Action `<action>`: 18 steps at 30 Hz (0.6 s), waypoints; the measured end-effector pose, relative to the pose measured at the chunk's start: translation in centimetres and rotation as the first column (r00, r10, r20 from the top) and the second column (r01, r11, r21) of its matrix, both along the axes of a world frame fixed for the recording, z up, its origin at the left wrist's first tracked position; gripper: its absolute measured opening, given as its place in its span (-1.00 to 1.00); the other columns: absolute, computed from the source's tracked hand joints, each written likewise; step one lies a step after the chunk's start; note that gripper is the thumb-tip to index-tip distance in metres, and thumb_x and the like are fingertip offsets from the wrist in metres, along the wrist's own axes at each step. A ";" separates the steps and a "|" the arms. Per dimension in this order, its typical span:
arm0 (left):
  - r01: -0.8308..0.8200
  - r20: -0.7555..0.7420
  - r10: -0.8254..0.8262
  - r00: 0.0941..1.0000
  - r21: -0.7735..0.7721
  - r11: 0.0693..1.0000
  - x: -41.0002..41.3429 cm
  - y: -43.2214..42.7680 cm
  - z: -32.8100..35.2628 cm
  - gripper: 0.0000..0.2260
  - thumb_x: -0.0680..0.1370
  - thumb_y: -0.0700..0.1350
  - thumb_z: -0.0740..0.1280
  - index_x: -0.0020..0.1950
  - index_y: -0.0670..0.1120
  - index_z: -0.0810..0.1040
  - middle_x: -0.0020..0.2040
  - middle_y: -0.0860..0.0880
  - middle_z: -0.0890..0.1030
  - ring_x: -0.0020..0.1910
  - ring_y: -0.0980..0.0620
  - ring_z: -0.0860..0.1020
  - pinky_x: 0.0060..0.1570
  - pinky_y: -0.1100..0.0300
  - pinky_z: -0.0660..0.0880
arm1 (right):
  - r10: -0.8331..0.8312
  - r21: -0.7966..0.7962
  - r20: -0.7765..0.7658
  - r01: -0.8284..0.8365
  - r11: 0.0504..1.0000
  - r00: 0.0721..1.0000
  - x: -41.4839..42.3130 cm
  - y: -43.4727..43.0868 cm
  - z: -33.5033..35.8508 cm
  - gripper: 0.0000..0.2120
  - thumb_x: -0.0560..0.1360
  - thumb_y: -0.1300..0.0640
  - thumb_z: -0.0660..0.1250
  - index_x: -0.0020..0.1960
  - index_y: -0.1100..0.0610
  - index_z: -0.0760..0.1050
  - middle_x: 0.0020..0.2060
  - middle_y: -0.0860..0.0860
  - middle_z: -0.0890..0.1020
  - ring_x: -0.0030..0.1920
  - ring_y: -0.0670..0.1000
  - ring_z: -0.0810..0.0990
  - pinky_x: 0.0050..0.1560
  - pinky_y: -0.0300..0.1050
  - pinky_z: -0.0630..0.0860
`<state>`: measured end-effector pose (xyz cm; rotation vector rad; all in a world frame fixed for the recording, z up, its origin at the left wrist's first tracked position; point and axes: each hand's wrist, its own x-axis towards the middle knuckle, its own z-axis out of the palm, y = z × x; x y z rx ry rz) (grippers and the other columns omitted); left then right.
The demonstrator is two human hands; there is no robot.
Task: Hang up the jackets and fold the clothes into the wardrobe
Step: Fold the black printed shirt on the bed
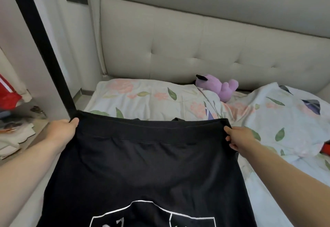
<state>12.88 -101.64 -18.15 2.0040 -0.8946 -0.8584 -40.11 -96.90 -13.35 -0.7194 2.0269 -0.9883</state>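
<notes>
Task item: a black garment point(142, 164) with a wide elastic waistband point(151, 130), held up and stretched flat between both hands above the bed point(267, 182). Its lower part runs out of view, so shorts or trousers cannot be told apart.
Print: white outlined emblem point(151, 216) at the bottom edge of the view, cut off.
Left hand point(60, 130): grips the waistband's left corner, thumb point(74, 121) on top, fingers curled round the cloth and hidden behind it.
Right hand point(239, 137): pinches the waistband's right corner, fingers point(229, 131) clamped on the fabric edge.
Bed: floral sheets in pink and green, with a matching pillow point(135, 96) at the head.
Plush toy point(219, 87): purple, lying against the headboard between the pillow and a rumpled floral cover point(285, 119).
Headboard point(196, 48): pale, padded and tufted.
Desk point(26, 117): low, beside the bed on the left, carrying a loose stack of flat white boxes or papers point(16, 137); what they hold is not visible.
Red cloth point(9, 94): at the left edge, above the desk.
Black post point(41, 48): slants from the top left to just behind the left hand.
</notes>
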 end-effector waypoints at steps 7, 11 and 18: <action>0.180 0.088 -0.180 0.980 0.005 0.984 -3.0 6.0 -1.7 -0.73 0.61 -0.02 0.32 0.27 -0.08 0.49 0.14 -0.02 0.56 0.16 -0.09 0.53 0.20 -0.07 0.42 | 0.175 -0.105 -0.144 -0.191 0.976 0.974 2.4 3.2 -3.3 -0.62 0.57 0.12 0.34 0.31 -0.15 0.33 -0.03 -0.01 0.61 -0.03 0.01 0.60 0.08 -0.07 0.51; 0.198 0.138 -0.215 0.967 0.123 0.972 -1.3 11.7 -4.2 -0.66 0.53 0.11 0.37 0.21 -0.05 0.56 0.06 -0.04 0.67 0.01 -0.12 0.63 0.04 -0.14 0.55 | 0.215 -0.020 -0.466 -0.253 0.967 0.858 1.4 8.8 -5.1 -0.54 0.47 0.04 0.41 0.35 -0.01 0.45 0.18 -0.06 0.56 0.21 0.02 0.55 0.21 -0.01 0.48; 0.192 -0.139 -0.162 0.977 0.236 0.953 0.6 18.7 -6.0 -0.68 0.42 0.17 0.51 -0.04 -0.05 0.67 -0.15 -0.06 0.73 -0.15 -0.16 0.70 0.04 -0.21 0.58 | 0.161 0.193 -0.100 -0.140 0.971 0.982 -0.3 15.7 -6.7 -0.54 0.49 -0.18 0.40 0.24 0.12 0.55 0.09 0.01 0.67 0.05 0.06 0.64 0.04 0.01 0.56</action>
